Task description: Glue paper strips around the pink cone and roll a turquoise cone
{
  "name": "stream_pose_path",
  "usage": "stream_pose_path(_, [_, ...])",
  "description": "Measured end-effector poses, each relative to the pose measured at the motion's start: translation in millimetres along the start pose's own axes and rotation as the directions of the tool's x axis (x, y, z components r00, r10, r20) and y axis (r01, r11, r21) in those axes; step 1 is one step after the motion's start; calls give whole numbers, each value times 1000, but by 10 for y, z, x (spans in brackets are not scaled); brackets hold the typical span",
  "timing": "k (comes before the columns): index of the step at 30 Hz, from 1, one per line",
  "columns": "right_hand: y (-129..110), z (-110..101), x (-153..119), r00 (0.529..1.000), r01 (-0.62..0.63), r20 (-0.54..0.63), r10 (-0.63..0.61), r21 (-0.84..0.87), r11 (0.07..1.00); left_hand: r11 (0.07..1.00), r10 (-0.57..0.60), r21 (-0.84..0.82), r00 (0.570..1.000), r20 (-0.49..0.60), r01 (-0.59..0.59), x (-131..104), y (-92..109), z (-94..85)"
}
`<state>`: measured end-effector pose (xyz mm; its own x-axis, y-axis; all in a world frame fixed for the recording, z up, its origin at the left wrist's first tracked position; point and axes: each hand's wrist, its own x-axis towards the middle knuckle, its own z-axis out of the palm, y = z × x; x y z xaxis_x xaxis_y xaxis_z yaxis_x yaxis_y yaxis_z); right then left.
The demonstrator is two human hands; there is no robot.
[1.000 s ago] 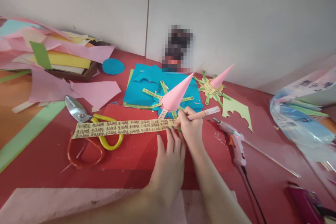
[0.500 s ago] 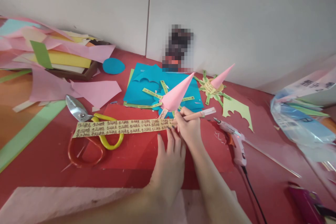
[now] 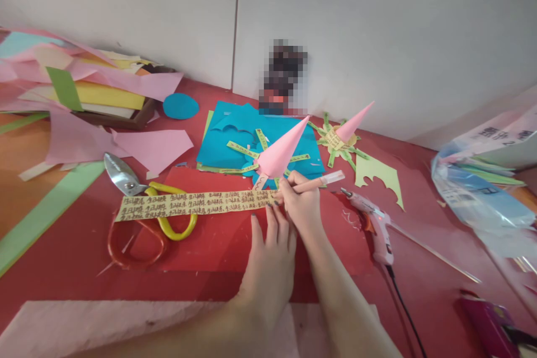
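Note:
My right hand (image 3: 302, 204) grips a pen (image 3: 316, 183), its tip at the right end of a pale yellow paper strip (image 3: 201, 205). Rows of dark handwritten characters cover the strip. My left hand (image 3: 272, 246) lies with fingers stretched out, fingertips at the strip's lower edge. Under the strip is a red sheet (image 3: 210, 251). The strip's left part crosses the scissors (image 3: 121, 176), which have one yellow and one red handle. Just beyond my hands stands a pink paper cone (image 3: 279, 154) on a blue flower-shaped base with green written strips spread around it.
A pink glue gun (image 3: 375, 224) with a black cord lies to the right. Behind are blue sheets (image 3: 210, 145) and a second, smaller pink cone (image 3: 354, 125). Paper scraps fill a tray (image 3: 138, 114) at left; a plastic bag (image 3: 482, 179) sits far right.
Almost nothing differs. The view has shifted very slightly; both hands, the pen and the strip keep about the same places.

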<state>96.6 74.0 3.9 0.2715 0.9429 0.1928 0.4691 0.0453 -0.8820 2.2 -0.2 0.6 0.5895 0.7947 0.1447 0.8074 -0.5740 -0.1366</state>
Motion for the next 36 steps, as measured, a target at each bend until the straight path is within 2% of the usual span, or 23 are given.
stream_pose_path(6, [10, -1, -3, 1000, 15, -19, -16, -19, 1000, 1000, 0, -22, 1000, -6, 0, -3, 4, 3])
stream_pose_path(12, [-18, 5, -5, 1000, 16, 10, -15, -15, 1000, 1000, -1, -9, 1000, -11, 1, -6, 1, -8])
stream_pose_path(20, [29, 7, -5, 998, -13, -61, 14, 12, 1000, 1000, 1, 0, 1000, 3, -1, -3, -1, -4])
stream_pose_path(36, [31, 12, -7, 996, 17, -86, -20, -34, 999, 1000, -1, -1, 1000, 5, 1, -6, -1, -6])
